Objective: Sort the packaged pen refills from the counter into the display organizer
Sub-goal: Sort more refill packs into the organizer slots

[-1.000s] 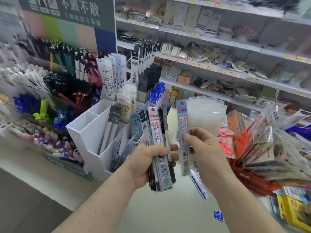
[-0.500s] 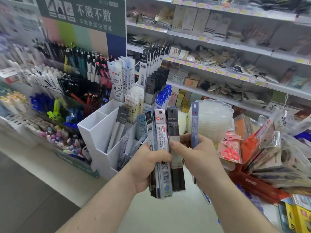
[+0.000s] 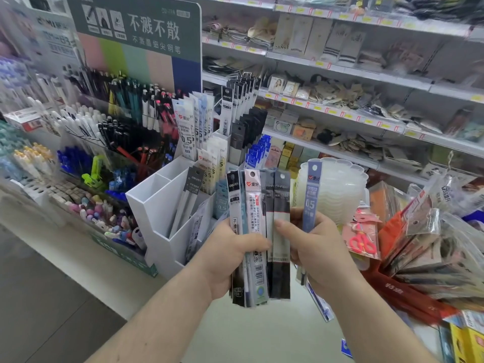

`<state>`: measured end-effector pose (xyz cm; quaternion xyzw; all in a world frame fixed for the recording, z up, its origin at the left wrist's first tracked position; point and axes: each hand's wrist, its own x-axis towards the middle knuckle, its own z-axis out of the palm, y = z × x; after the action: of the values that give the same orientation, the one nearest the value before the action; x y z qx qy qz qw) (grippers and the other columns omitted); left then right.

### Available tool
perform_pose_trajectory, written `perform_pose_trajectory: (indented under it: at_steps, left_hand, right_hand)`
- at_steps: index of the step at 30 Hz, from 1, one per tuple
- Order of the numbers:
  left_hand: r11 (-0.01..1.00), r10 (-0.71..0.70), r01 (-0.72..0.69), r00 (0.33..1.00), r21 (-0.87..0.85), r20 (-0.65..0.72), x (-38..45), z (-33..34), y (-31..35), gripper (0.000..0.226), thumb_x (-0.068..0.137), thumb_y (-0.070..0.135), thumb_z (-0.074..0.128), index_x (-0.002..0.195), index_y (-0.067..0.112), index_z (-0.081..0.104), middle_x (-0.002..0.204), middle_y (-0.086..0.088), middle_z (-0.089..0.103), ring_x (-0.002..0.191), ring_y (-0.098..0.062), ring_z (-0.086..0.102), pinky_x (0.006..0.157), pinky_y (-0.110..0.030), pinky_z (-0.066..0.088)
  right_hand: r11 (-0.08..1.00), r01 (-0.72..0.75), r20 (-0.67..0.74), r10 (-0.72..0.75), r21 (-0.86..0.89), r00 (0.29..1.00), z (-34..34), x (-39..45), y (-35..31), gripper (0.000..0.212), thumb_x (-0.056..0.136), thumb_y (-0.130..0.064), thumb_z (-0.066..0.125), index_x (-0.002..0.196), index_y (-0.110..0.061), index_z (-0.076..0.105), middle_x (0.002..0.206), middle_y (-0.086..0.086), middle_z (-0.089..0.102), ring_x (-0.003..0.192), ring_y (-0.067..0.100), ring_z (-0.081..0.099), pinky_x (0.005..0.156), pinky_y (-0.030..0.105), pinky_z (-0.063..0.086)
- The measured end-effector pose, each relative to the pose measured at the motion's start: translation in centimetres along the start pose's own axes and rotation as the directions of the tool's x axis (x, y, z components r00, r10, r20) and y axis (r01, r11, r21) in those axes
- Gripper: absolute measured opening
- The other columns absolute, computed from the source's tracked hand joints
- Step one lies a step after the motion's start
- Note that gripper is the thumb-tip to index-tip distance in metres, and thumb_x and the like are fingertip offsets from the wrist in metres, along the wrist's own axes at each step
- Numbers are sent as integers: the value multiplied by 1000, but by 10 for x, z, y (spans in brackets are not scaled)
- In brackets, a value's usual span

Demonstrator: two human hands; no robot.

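Note:
My left hand (image 3: 230, 254) grips a fanned bundle of refill packs (image 3: 252, 205) upright in front of me. My right hand (image 3: 311, 244) holds a blue refill pack (image 3: 311, 195) between its fingers, and its thumb presses on a black pack (image 3: 281, 200) at the bundle's right side. The white display organizer (image 3: 154, 205) stands just left of my hands, with refill packs upright in its rear compartments and one grey pack (image 3: 187, 200) in a front slot. Another blue pack (image 3: 320, 299) lies on the counter below my right hand.
A pen display rack (image 3: 104, 127) fills the left. A stack of clear scalloped trays (image 3: 337, 189) stands behind my right hand. Bagged goods in a red bin (image 3: 408, 294) crowd the right. Shelves of small items (image 3: 340, 106) run across the back.
My right hand moved left with the blue pack and now touches the black pack in the bundle. Both hands rose slightly and the view shifted closer to the organizer.

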<state>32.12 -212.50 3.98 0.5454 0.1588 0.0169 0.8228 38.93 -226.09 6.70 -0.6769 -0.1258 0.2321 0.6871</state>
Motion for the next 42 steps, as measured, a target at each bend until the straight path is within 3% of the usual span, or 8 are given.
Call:
perform_pose_trajectory:
  at_steps: [9,12,16,20,23,28,33,42]
  left_hand:
    - [998,-45,44,999,-36,-13,-11,-8,12,34,80,-12,62,111,0,65,102,-21,73,91,-35,72,77,-51,61]
    - [999,-42,41,999,-25,-21,-10,-7,11,46,67,-2,67,113,2,65,107,-24,72,99,-43,69,81,-57,58]
    - [1000,8,-8,1000,1,-28,-8,-2,10,48,65,0,64,112,5,66,107,-26,71,99,-44,69,86,-59,55]
    - [998,48,-46,998,35,-48,-7,0,8,46,65,0,64,111,5,68,104,-24,72,96,-41,70,83,-53,58]
    - [997,55,-52,997,57,-54,-7,1,9,48,65,0,65,113,4,68,105,-25,72,96,-41,70,83,-54,58]
    - [996,39,-33,997,81,-74,-6,1,10,52,65,2,69,116,5,64,106,-23,72,97,-41,70,85,-59,56]
    - [993,76,-57,979,104,-187,-4,-1,10,34,80,-11,67,110,6,62,93,-12,76,88,-29,73,82,-49,58]
    - [936,275,-207,935,286,-224,-1,13,5,40,78,-9,71,106,20,64,92,3,77,89,-13,73,79,-34,59]
  right_hand:
    - [996,-76,-46,78,48,996,-20,7,-7,12,98,-12,56,103,-4,63,73,11,66,63,26,49,50,28,37]
    - [995,-86,18,85,52,996,-16,4,-12,10,98,-12,55,99,-8,64,68,3,68,54,17,56,41,20,38]
    - [999,-18,75,14,51,997,-2,3,-12,4,92,-9,67,91,-6,69,80,23,71,63,28,57,57,28,43]
    - [999,39,70,-40,8,997,3,5,-7,20,91,0,66,75,-11,74,73,12,72,64,22,63,58,31,49]
    - [995,62,88,-55,-72,995,2,5,-6,13,86,-7,74,74,-11,76,76,23,69,68,28,55,63,43,46]
    - [996,68,3,-68,-59,998,-6,5,-7,18,88,-1,69,72,-8,74,64,14,62,45,10,40,43,21,33]
    - [992,60,-71,-52,113,996,-10,-1,-15,14,91,4,62,82,0,71,72,18,72,45,11,54,39,15,38]
    - [984,166,-161,-175,-67,971,-7,-3,-18,21,89,-2,68,73,-15,75,70,5,75,63,16,72,51,23,53]
